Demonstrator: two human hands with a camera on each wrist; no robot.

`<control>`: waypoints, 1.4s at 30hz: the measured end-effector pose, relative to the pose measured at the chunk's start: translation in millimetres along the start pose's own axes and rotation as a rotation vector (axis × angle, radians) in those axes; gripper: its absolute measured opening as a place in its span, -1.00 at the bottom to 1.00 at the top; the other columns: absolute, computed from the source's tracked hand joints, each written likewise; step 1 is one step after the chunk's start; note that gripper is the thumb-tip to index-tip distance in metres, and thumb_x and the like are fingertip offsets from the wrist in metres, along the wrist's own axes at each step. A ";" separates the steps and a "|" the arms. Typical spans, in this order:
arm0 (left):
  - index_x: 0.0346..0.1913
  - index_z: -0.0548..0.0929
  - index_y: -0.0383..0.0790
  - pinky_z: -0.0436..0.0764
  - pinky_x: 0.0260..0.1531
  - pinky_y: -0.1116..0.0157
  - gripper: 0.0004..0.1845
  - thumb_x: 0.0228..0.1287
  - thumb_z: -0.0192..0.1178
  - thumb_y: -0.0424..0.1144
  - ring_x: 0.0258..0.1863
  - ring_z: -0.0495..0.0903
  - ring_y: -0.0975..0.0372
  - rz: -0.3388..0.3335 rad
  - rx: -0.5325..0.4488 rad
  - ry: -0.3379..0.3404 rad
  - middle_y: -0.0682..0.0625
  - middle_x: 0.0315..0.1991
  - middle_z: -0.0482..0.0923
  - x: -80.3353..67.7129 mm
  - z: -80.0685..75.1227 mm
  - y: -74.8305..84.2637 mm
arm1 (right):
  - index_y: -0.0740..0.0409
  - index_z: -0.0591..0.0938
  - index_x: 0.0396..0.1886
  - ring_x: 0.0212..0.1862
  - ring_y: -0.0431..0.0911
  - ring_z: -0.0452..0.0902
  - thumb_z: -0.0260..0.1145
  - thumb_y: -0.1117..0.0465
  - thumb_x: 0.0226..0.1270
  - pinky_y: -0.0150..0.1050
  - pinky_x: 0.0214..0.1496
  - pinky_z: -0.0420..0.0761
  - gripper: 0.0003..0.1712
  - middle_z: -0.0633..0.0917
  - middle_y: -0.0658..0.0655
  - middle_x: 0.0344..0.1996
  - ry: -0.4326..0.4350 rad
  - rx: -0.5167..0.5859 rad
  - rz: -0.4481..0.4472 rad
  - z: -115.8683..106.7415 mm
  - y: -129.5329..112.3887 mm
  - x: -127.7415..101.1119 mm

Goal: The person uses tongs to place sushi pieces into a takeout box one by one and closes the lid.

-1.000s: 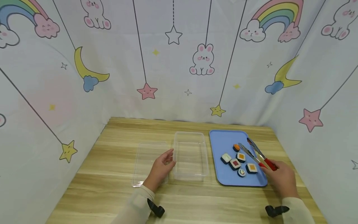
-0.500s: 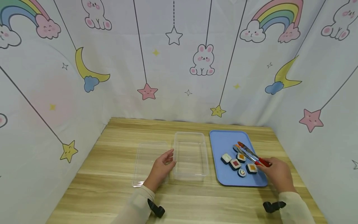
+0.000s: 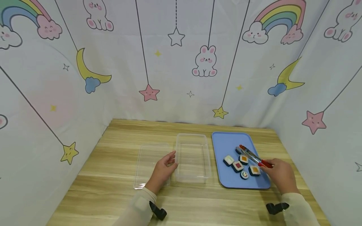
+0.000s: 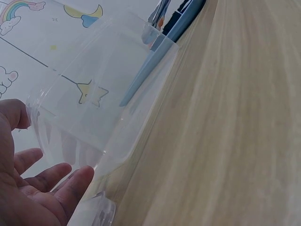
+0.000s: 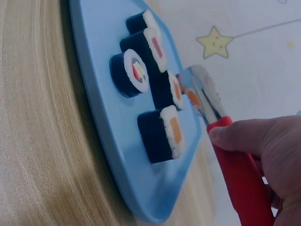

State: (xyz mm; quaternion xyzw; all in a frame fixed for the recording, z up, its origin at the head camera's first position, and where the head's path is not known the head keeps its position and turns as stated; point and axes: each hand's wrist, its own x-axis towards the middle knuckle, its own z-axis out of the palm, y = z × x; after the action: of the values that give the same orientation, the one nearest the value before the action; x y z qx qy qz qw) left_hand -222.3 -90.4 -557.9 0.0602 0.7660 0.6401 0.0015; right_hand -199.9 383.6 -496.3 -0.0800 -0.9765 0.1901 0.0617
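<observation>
Resting against the clear container (image 3: pixel 193 156), the left hand (image 3: pixel 162 171) is seen with relaxed, uncurled fingers (image 4: pixel 70 183); the touch on the near wall is shown only by the left wrist view. Red-handled tongs (image 3: pixel 254 157) are gripped by the right hand (image 3: pixel 278 175). Their tips are closed on an orange-topped sushi piece (image 3: pixel 239 149) at the far end of the blue tray (image 3: pixel 226 139), a contact blurred in the right wrist view.
</observation>
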 end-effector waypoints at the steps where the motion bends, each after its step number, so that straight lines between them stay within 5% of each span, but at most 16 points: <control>1: 0.44 0.48 -0.36 0.62 0.14 -0.04 -0.40 0.38 0.31 -0.36 0.20 0.61 -0.15 0.000 0.004 -0.002 -0.36 0.29 0.55 -0.1 0.0 -0.2 | 0.36 0.77 -0.01 -0.21 0.17 0.63 0.57 0.08 0.21 0.09 -0.22 0.58 -0.52 0.76 0.37 -0.14 0.001 0.002 0.002 0.0 -0.1 -0.2; 14: 0.45 0.49 -0.28 0.60 0.16 -0.08 -0.41 0.40 0.31 -0.31 0.21 0.62 -0.12 0.012 0.025 -0.001 -0.33 0.30 0.56 -0.2 -0.5 -0.6 | 0.32 0.78 0.00 -0.26 0.11 0.61 0.59 0.05 0.22 -0.11 -0.31 0.53 -0.52 0.77 0.31 -0.19 0.045 0.048 -0.039 -8.4 -15.2 1.9; 27: 0.45 0.50 -0.30 0.57 0.18 -0.12 -0.41 0.38 0.31 -0.35 0.21 0.62 -0.12 0.009 0.036 0.015 -0.31 0.29 0.57 0.6 1.9 -0.8 | 0.25 0.77 0.09 -0.15 0.14 0.62 0.54 -0.06 0.30 0.00 -0.21 0.71 -0.46 0.75 0.30 -0.07 0.034 0.163 -0.158 -27.9 -75.6 8.1; 35: 0.45 0.49 -0.32 0.59 0.16 -0.10 -0.42 0.39 0.30 -0.36 0.21 0.61 -0.14 0.008 0.022 0.004 -0.34 0.29 0.56 -0.2 1.6 1.7 | 0.22 0.80 0.04 -0.21 0.10 0.65 0.56 0.04 0.29 -0.11 -0.30 0.70 -0.56 0.78 0.25 -0.12 0.014 0.202 -0.259 -16.7 -120.7 16.4; 42: 0.44 0.49 -0.33 0.59 0.15 -0.11 -0.42 0.39 0.31 -0.38 0.20 0.62 -0.15 0.005 0.005 0.017 -0.35 0.28 0.57 -1.2 1.6 2.7 | 0.08 0.81 0.05 -0.31 -0.03 0.64 0.57 0.03 0.27 -0.18 -0.43 0.67 -0.60 0.76 0.09 -0.16 -0.097 0.259 -0.287 8.6 -152.4 22.1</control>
State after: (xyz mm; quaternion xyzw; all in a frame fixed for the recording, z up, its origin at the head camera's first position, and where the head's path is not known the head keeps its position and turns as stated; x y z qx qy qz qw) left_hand -220.8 -88.5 -555.6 0.0566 0.7674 0.6386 -0.0069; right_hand -243.0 245.0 -444.1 0.0779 -0.9471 0.3071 0.0507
